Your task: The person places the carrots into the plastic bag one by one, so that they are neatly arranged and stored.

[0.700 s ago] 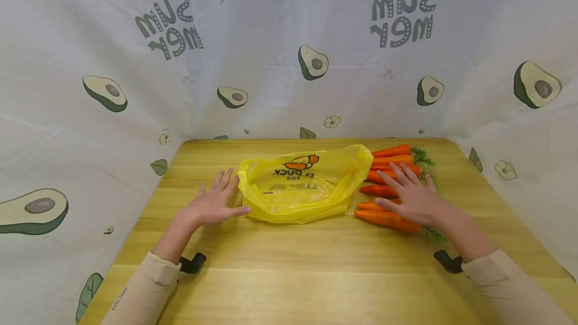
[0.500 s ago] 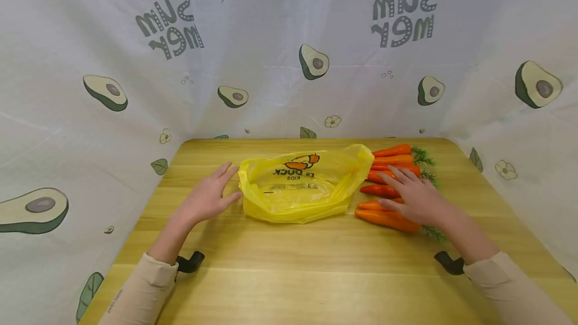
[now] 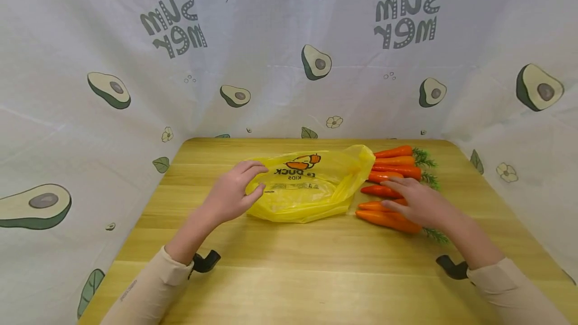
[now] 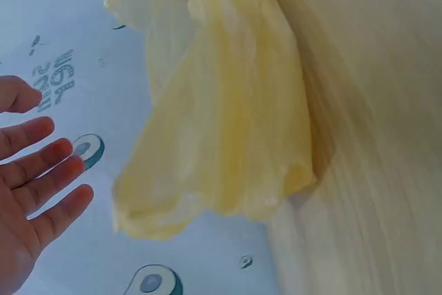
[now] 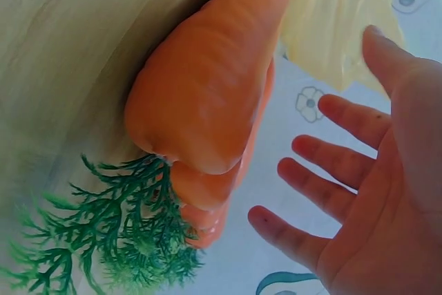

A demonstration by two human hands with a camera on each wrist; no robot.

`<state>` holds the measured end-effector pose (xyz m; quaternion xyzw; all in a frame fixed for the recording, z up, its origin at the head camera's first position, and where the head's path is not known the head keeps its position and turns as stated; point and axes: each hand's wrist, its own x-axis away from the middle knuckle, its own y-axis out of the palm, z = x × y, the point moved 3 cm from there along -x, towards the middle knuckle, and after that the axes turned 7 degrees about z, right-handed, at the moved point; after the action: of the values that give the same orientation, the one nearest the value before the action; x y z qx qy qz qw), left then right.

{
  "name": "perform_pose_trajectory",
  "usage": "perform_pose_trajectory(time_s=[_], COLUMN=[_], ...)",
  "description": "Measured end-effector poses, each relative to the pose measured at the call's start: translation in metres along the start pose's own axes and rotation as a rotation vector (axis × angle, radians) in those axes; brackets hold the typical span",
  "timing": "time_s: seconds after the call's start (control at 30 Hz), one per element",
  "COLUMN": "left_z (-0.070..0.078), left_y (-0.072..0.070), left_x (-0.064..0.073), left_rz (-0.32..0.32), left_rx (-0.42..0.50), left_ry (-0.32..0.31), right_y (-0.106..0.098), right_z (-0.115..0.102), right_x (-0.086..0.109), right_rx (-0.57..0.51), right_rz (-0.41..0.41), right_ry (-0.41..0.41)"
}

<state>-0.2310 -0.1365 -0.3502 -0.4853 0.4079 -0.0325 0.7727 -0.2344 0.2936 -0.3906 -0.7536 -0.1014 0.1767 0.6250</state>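
Head view puts both hands over the wooden table point(image 3: 307, 290), reaching forward from pale sleeves point(image 3: 155, 277). The left hand point(image 3: 232, 194) is relaxed and moderately spread, its fingers gently bent and thumb held off from them; it grips nothing and hangs at the left end of a yellow plastic bag point(image 3: 298, 212), covering part of its rim. The right hand point(image 3: 420, 202) is also loosely spread and holds nothing, poised over the carrots point(image 3: 388, 220) just right of the bag; from above I cannot tell whether it touches them.

The bag lies with its long axis running left to right, its mouth facing up and toward the person, the printing on it reversed. The carrots form a row from front to back, each one lengthwise roughly left to right: narrow tips toward the bag, green tops point(image 3: 435, 235) to the right. The nearest slants a little, its tip farther from the person than its thick end.

Left wrist view shows the bag's creased outer side and a gap between it and the fingertips, which the overhead angle conceals. Right wrist view shows the palm and separated fingers, apart from the nearest carrot's thick end, and reveals the feathery leaves partly hidden behind the hand from above. Patterned cloth point(image 3: 266, 29) stands behind the table.
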Motion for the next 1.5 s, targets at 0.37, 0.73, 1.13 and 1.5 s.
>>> perform_pose_trajectory(time_s=[0.37, 0.73, 1.13, 1.5], left_z=[-0.013, -0.026, -0.036, -0.042], left_y=[0.035, 0.056, 0.070, 0.085], left_x=[-0.009, -0.009, -0.007, -0.008], left_rz=[-0.209, -0.357, -0.528, -0.533], left_rx=[-0.043, 0.046, 0.152, 0.085], left_ry=[-0.081, -0.202, -0.301, -0.273], right_y=[0.001, 0.000, -0.007, -0.006], right_z=[0.005, 0.008, 0.012, 0.009], right_x=[0.007, 0.017, 0.025, 0.030], right_rx=[-0.010, -0.085, -0.219, -0.266], right_rz=[-0.006, 0.038, 0.078, 0.095], right_ry=[0.020, 0.024, 0.021, -0.067])
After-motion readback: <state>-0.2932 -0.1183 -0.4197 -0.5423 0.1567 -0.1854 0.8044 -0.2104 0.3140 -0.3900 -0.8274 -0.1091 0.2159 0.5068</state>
